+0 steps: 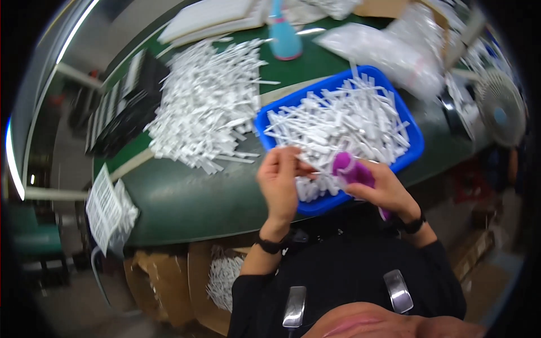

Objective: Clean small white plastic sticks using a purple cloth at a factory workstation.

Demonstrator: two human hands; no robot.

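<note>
My right hand (386, 188) is closed around a purple hand-held tool (360, 172) with a pale, translucent part near its front end; its exact kind is unclear. Beside it on the left, my left hand (280, 177) pinches what looks like a thin white strip, running toward the purple tool and blending into the pieces behind. Both hands are over the near side of a blue plastic basin (416, 127). Many slim white plastic-looking pieces (344, 115) fill the basin in a loose heap.
Left of the basin a large pile of similar white pieces (205, 104) lies on the green table (197, 208). Behind stand a light-blue bottle (285, 42) and clear plastic bags (389, 56). A fan (500, 110) is at right; cardboard boxes (169, 287) sit below the table edge.
</note>
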